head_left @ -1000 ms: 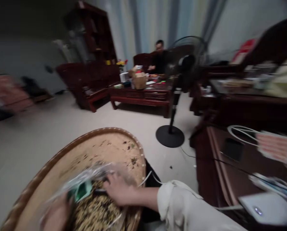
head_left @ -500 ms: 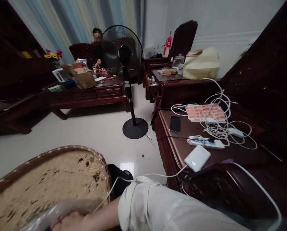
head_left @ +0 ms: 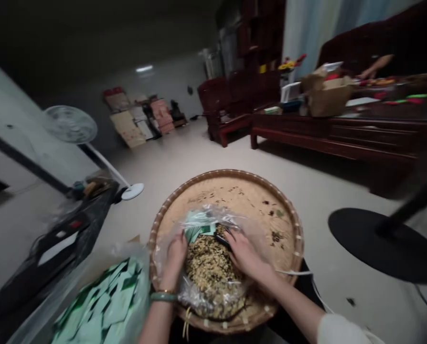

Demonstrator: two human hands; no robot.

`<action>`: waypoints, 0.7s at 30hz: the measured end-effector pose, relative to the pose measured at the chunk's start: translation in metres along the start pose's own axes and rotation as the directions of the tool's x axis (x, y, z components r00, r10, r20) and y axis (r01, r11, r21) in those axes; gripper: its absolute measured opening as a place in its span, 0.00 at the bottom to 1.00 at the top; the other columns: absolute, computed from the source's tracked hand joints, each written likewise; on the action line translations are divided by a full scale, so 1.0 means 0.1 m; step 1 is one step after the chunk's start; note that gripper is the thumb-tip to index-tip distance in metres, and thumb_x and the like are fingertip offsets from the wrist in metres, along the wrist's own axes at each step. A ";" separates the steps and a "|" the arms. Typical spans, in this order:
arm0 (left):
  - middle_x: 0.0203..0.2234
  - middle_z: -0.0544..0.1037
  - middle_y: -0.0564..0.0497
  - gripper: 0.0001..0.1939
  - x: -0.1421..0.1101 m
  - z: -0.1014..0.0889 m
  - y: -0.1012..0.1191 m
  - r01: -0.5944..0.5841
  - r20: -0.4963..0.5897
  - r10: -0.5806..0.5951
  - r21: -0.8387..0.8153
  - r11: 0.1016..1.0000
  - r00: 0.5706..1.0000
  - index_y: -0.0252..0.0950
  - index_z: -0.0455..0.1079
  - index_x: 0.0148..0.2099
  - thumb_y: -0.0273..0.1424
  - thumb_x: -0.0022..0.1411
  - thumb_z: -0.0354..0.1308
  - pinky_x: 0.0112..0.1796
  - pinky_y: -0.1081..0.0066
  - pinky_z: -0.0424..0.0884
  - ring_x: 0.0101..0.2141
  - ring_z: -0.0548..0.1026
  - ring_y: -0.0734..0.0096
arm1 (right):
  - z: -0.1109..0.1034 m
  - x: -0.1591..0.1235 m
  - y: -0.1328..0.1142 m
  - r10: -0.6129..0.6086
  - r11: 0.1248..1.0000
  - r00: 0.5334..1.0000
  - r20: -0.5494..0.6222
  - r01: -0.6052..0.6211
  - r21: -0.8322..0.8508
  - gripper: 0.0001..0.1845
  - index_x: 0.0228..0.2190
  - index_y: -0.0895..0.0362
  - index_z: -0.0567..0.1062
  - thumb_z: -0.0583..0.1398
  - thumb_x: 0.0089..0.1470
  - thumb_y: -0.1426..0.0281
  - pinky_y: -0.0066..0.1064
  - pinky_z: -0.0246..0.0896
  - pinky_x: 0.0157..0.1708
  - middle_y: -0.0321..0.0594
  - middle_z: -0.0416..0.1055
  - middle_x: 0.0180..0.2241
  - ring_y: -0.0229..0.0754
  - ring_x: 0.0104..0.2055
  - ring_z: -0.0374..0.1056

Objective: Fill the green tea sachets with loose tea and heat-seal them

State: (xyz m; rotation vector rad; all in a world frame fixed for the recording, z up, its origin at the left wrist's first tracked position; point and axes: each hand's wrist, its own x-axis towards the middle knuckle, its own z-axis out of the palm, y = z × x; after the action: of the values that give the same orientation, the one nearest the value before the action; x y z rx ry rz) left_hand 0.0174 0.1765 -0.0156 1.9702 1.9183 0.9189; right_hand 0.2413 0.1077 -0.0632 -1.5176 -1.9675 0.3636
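Note:
A round woven bamboo tray (head_left: 256,184) lies in front of me. On it sits an open clear plastic bag (head_left: 206,291) filled with a brownish dried mix (head_left: 208,265), with green packets (head_left: 199,229) at its far side. My left hand (head_left: 176,251), a bangle on its wrist, grips the bag's left edge. At the right side of the opening my right hand (head_left: 244,253) is curled over something small and dark; I cannot make out what it is.
A clear bag of green packets (head_left: 106,301) lies at my lower left. A white fan (head_left: 73,126) stands at the left, a black fan base (head_left: 381,243) at the right. A dark wooden table (head_left: 342,138) with boxes is behind; another person's arm (head_left: 374,67) rests there.
The view swung from the right-hand desk back left and down onto the tray. Both hands are now at the bag's opening; earlier only one hand showed at the bottom edge.

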 end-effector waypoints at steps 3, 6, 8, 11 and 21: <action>0.41 0.78 0.42 0.14 -0.27 0.11 -0.04 0.042 -0.051 -0.049 -0.129 0.991 0.997 0.34 0.70 0.46 0.31 0.63 0.47 0.44 0.63 0.70 0.43 0.76 0.59 | 0.07 -0.02 -0.23 -0.049 0.969 0.997 -0.058 0.062 0.241 0.26 0.55 0.57 0.62 0.55 0.54 0.74 0.49 0.56 0.57 0.52 0.64 0.54 0.50 0.58 0.59; 0.34 0.80 0.45 0.16 -0.61 0.17 0.03 0.163 0.040 -0.175 -0.608 0.777 0.984 0.34 0.69 0.44 0.40 0.59 0.53 0.38 0.66 0.72 0.36 0.77 0.63 | 0.16 -0.03 -0.51 -0.007 0.887 0.999 -0.043 0.026 0.460 0.30 0.59 0.55 0.58 0.56 0.55 0.70 0.44 0.63 0.52 0.51 0.63 0.55 0.48 0.55 0.62; 0.31 0.79 0.47 0.19 -0.79 0.17 0.07 0.268 0.118 -0.288 -0.781 0.564 0.950 0.34 0.66 0.42 0.42 0.54 0.58 0.36 0.68 0.73 0.33 0.78 0.65 | 0.25 -0.03 -0.64 0.055 0.823 0.998 0.022 -0.058 0.565 0.34 0.60 0.56 0.56 0.57 0.52 0.70 0.39 0.70 0.42 0.52 0.65 0.52 0.47 0.48 0.68; 0.32 0.78 0.49 0.20 -0.94 0.13 0.12 0.276 0.123 -0.442 -0.913 0.300 0.888 0.37 0.63 0.42 0.42 0.52 0.61 0.35 0.70 0.73 0.33 0.78 0.68 | 0.36 -0.04 -0.70 0.140 0.720 0.981 0.134 -0.194 0.666 0.28 0.54 0.57 0.66 0.58 0.49 0.71 0.33 0.70 0.31 0.44 0.74 0.37 0.42 0.33 0.71; 0.28 0.78 0.48 0.16 -1.07 0.06 0.08 0.327 0.191 -0.304 -0.801 0.501 0.933 0.34 0.69 0.39 0.41 0.52 0.61 0.37 0.67 0.72 0.32 0.77 0.64 | 0.23 -0.12 -0.71 0.107 0.835 0.993 -0.048 -0.064 0.546 0.18 0.46 0.57 0.72 0.55 0.53 0.71 0.40 0.70 0.40 0.48 0.73 0.43 0.47 0.43 0.70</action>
State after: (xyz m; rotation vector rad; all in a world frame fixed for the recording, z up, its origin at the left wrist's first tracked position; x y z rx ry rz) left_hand 0.0337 0.0743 -0.0442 1.0040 1.3253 1.3338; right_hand 0.1744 0.0785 -0.0451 -1.2201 -1.5509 0.8162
